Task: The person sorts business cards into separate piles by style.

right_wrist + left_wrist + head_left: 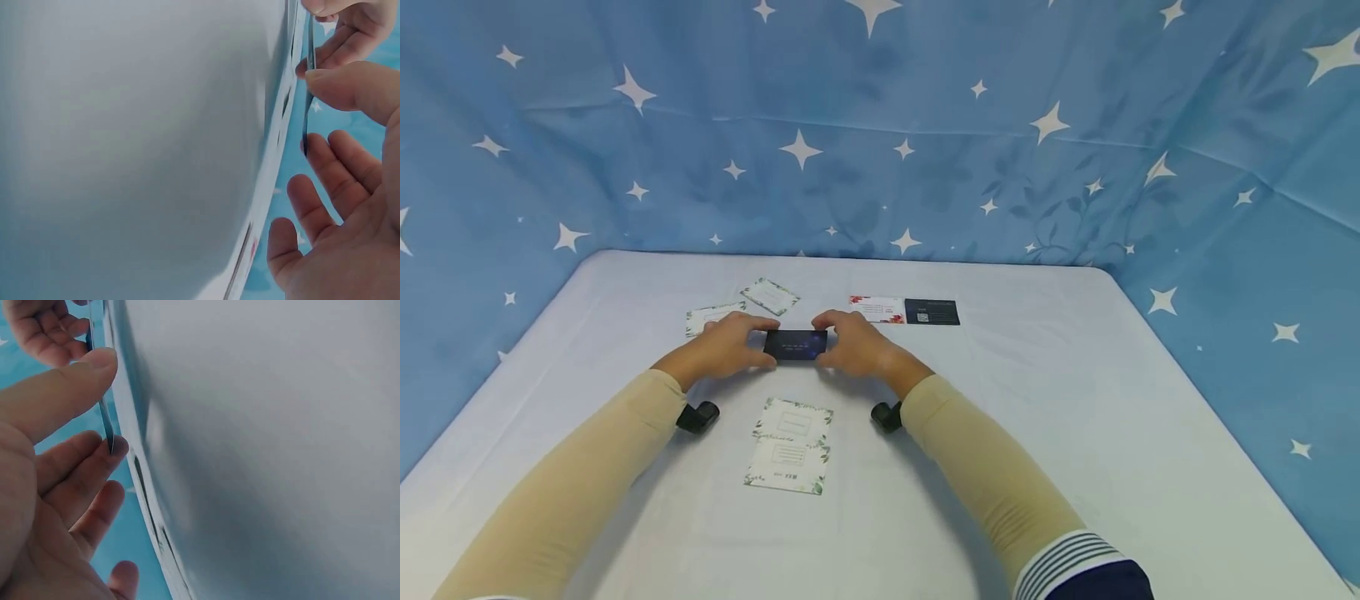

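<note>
A dark blue business card (796,345) with small light print is held level between both hands, above the table in the head view. My left hand (727,343) pinches its left end between thumb and fingers. At the opposite end, my right hand (859,346) pinches it the same way. Both wrist views show the card edge-on as a thin dark strip, with the thumb (75,387) on one side and fingertips at its end. In the right wrist view, the lower fingers (306,200) are spread away from the card.
Two leaf-bordered white cards (787,465) lie end to end nearer me. Behind my left hand lie two similar cards (770,296). A white card with red flowers (877,309) sits beside a black card (932,312) behind my right hand. A starry blue curtain (880,125) hangs beyond the white table (1075,400).
</note>
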Available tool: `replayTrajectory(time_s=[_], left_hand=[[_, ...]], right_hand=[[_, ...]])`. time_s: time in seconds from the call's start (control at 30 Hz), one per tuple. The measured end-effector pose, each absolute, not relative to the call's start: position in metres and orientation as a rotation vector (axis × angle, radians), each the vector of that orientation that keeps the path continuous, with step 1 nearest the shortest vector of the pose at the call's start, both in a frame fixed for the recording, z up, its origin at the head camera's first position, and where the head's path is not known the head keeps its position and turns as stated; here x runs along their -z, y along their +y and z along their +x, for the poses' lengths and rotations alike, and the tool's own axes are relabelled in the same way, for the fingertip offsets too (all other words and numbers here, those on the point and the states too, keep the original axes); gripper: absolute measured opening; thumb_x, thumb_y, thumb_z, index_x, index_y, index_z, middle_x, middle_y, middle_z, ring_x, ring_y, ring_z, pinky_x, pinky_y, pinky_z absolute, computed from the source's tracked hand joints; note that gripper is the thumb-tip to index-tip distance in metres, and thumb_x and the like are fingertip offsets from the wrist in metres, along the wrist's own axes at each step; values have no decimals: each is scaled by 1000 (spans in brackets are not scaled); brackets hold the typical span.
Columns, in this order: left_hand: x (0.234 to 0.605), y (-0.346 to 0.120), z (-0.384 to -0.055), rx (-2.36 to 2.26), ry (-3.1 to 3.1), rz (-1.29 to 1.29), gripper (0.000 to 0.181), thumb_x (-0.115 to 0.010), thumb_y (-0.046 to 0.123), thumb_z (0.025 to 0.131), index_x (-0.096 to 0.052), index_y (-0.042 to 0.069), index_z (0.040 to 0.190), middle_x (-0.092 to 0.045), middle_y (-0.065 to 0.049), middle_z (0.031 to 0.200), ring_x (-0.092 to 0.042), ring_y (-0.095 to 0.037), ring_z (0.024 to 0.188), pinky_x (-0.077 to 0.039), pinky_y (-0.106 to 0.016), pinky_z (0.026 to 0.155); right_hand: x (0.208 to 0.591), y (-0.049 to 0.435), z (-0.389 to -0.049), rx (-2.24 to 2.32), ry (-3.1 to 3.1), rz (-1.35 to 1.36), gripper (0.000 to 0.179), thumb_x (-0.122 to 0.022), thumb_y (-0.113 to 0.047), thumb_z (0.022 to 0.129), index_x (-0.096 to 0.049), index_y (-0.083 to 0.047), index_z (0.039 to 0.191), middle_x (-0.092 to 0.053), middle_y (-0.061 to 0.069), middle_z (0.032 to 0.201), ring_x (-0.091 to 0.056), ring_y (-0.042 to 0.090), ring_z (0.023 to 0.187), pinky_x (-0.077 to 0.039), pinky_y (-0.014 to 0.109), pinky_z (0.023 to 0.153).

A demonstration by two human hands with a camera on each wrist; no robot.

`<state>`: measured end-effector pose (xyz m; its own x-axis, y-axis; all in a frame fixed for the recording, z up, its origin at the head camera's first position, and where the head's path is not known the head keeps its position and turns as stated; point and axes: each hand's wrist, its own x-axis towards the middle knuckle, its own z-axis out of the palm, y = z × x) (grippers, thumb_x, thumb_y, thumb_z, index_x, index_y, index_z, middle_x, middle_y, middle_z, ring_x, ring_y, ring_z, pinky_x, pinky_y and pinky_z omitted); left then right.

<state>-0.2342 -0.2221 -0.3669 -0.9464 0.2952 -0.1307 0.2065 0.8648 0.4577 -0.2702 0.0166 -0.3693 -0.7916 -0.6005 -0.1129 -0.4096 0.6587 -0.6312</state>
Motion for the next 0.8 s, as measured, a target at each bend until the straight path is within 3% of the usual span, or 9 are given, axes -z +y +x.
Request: replayTrajectory(time_s=[0.43, 0.8], left_hand=[[352, -167, -260, -727, 2842, 435, 67, -80, 36, 86, -56, 13, 144, -56, -11, 140, -36, -32, 136, -20, -59, 106], [342, -96, -295, -740, 2818, 564, 65, -76, 34, 91, -52, 18, 148, -53, -9, 140, -37, -28, 134, -25, -51, 103]], right_hand=[[355, 86, -283, 897, 2679, -702, 68, -78, -35, 88, -52, -15, 147, -53, 7, 143, -49, 28, 128, -40, 47, 105], [345, 155, -300, 955, 2755, -531, 66, -77, -28, 89, -49, -13, 147, -53, 15, 141, -48, 32, 126, -40, 49, 102]])
